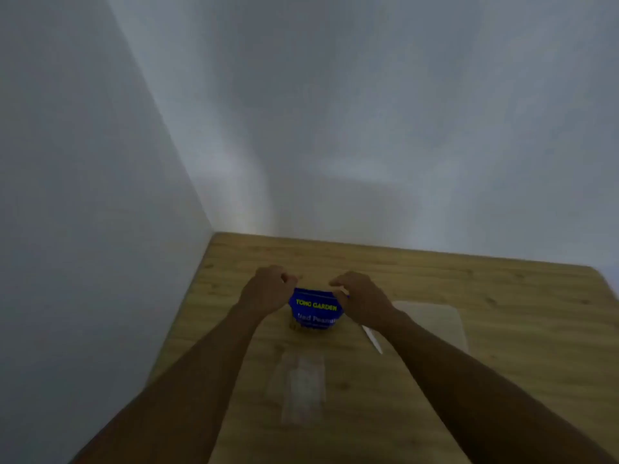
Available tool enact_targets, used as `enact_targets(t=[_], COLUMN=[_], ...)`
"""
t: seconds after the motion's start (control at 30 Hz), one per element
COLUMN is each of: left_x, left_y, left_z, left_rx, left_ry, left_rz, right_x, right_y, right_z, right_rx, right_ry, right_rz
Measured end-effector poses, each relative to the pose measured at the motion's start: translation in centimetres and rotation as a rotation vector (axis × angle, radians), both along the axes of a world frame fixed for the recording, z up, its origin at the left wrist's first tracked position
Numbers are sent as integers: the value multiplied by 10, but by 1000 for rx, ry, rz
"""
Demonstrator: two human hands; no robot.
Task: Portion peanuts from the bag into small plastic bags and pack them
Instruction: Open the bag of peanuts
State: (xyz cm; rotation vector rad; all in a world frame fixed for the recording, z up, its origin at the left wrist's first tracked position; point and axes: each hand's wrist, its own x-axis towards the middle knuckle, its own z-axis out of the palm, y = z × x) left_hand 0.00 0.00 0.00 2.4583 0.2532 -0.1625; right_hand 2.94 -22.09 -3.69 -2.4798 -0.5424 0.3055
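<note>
A blue peanut bag (pixel 315 311) with yellow lettering stands upright on the wooden table (pixel 502 313). My left hand (pixel 268 289) pinches its top left corner, and my right hand (pixel 360 301) pinches the top right corner. Closer to me, small clear plastic bags (pixel 301 385) lie flat on the wood. A white spoon-like tool (pixel 372 339) lies just under my right wrist, partly hidden.
A translucent sheet or larger plastic bag (pixel 435 321) lies flat to the right of the peanut bag. Pale walls (pixel 100 195) meet in a corner along the table's left and far edges. The picture is dim and blurred.
</note>
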Motion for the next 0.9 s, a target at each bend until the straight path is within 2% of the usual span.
enact_targets(t=[0.13,0.23,0.33,0.47,0.73,0.9], left_x=[-6,-2,2,5,0,-2], left_y=[-7,-15,-24,-30,-24,-22], left_z=[-31,-44,-54,-62,-66,-66], left_rx=[-73,-141,-244,-455,-563,-620], left_ry=[117,198,273,279,266,247], left_rz=[114,187,274,406,334,308], right_x=[0,-2,-7,-9,-6,-1], right_y=[-2,-2,-3,-8,-14,-12], right_z=[-9,-16,-20,-30,-43,-41], right_rx=[-101,-88,-49,-77,-99,-44], right_ry=[-31,-80,-191,-369,-464,-397], right_rz=[-35,-33,-64,22,113,115])
